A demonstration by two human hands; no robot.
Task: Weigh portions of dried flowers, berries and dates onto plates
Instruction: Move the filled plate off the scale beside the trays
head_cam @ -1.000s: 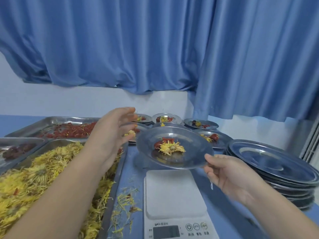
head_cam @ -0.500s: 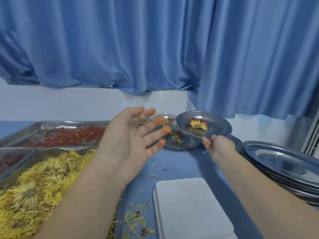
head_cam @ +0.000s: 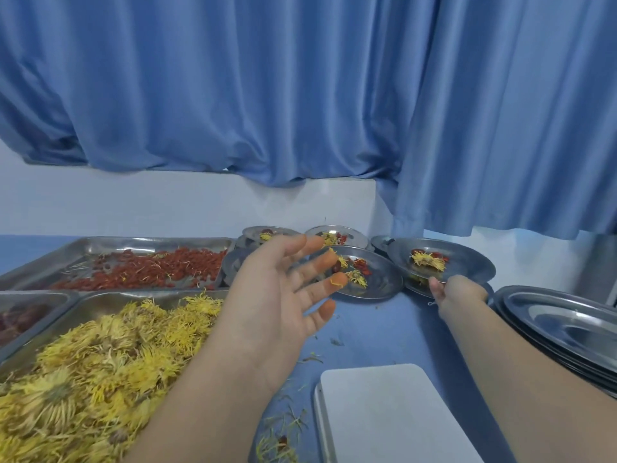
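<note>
Your right hand [head_cam: 457,295] pinches near rim of round steel plate [head_cam: 474,267] carrying yellow dried flower [head_cam: 428,261] and red berries [head_cam: 435,254], beyond flat white scale [head_cam: 394,412]; held near level, likely joining filled plates [head_cam: 380,284] there. Your left hand [head_cam: 280,295] hovers beyond-left of scale, fingers spread, holding nothing.

Blue curtains [head_cam: 300,88] over white wall [head_cam: 133,202].
</note>
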